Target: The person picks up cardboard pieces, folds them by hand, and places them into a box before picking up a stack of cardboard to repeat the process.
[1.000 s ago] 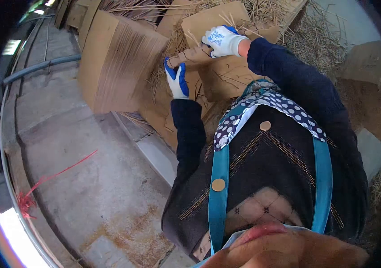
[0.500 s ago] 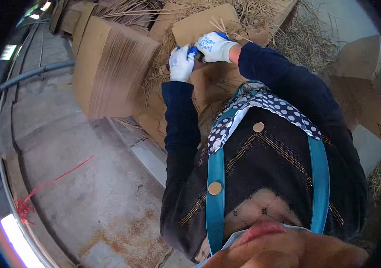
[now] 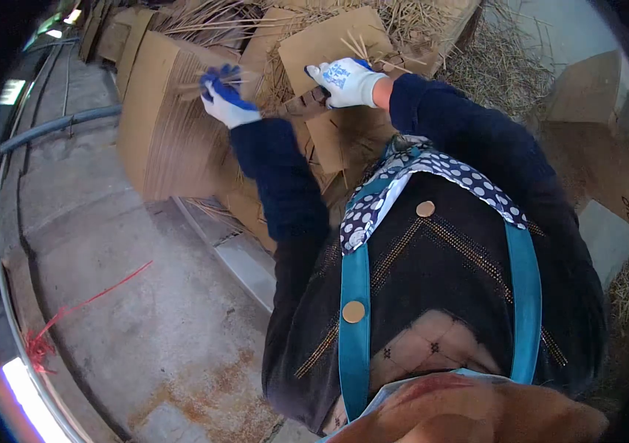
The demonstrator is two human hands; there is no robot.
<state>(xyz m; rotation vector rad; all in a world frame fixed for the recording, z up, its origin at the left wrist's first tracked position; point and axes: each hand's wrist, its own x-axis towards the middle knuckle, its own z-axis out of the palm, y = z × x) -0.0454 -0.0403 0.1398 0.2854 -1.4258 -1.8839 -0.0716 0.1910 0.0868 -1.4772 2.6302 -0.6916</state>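
My left hand (image 3: 227,100), in a white and blue glove, is raised beside a stack of cardboard sheets (image 3: 170,118). Its blue fingers are curled and slightly blurred around pale thin strips (image 3: 248,77). My right hand (image 3: 345,83), gloved alike, is closed on a brown cardboard piece (image 3: 306,105) with a notched edge. More thin strips (image 3: 359,46) stick out beyond its fingers. A flat cardboard sheet (image 3: 314,46) lies just behind the right hand, and a cardboard flap (image 3: 327,140) is below it.
Loose thin scraps (image 3: 503,70) are heaped at the back right. A cardboard box (image 3: 588,92) stands further right. On the left are a concrete floor (image 3: 108,280), a grey pipe (image 3: 60,124) and red string (image 3: 38,343). A metal edge (image 3: 244,269) runs near my left arm.
My left hand has moved away from the right hand, leftward to the cardboard stack, with thin strips in its fingers. The right hand has barely moved and stays on the cardboard piece.
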